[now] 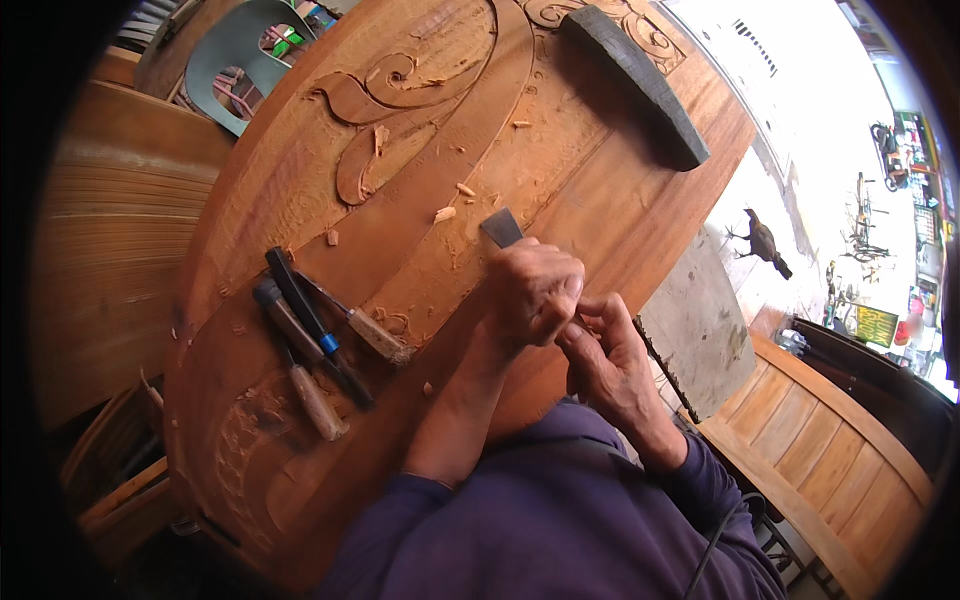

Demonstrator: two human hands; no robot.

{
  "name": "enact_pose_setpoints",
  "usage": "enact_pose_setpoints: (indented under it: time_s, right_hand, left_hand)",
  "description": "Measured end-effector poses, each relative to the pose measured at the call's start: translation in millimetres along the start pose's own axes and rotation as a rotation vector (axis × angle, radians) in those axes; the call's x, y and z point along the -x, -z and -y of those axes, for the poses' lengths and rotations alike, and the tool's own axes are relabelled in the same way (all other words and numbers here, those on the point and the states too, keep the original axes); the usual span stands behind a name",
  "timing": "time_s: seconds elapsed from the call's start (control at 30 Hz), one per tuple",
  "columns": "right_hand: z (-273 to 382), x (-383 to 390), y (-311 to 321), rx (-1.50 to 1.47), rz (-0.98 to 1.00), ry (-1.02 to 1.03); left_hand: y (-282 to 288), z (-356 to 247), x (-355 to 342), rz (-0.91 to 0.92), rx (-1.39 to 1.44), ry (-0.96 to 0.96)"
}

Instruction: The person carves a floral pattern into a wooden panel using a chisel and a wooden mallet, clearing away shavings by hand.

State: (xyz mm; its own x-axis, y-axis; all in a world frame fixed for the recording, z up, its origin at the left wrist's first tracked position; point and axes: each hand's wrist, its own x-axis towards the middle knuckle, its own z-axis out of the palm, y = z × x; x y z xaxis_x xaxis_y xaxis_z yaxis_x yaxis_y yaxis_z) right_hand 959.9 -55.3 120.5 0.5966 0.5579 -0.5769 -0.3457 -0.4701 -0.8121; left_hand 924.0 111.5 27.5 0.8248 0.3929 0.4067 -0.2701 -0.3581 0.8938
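Jutting from the tightly closed left hand at mid-frame, the chisel points upper left over the wood panel; the right hand, half-curled, sits just lower right, its hold unclear.

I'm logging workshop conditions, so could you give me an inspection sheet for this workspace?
Surface: carved wooden panel, partly carved with scrolls.
Job's things: flat-bladed chisel in hand; several hand tools grouped at left; long dark block at upper right.
Clutter: loose wood chips scattered about.
Hands: left hand closed around chisel; right hand beside it, grip unclear.
Cables: dark cable at lower right.
Surroundings: gray-green chair, dark bird.
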Motion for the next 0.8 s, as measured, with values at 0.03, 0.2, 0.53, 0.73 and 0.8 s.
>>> enact_pose_setpoints:
  time_s: [0.03,0.2,0.53,0.73,0.8]
  right_hand:
    - [1.0,9.1,2.5,0.104,0.004,-0.036]
    - [3.4,-1.5,7.6,0.056,0.0,-0.056]
    - [-27.5,36.6,3.9,0.121,0.174,0.083]
    - [-17.7,45.7,-17.9,0.294,0.173,0.087]
    - [-6.6,42.8,-25.7,0.267,0.159,0.039]
  left_hand:
    - [-2.8,-6.4,8.0,0.011,-0.004,0.01]
    - [-7.2,-0.2,2.1,-0.012,-0.046,0.01]
    - [1.3,-30.2,65.4,0.007,-0.266,-0.072]
    - [21.9,-37.3,73.2,0.083,-0.178,0.026]
    - [23.9,-31.8,69.1,0.025,-0.152,0.018]
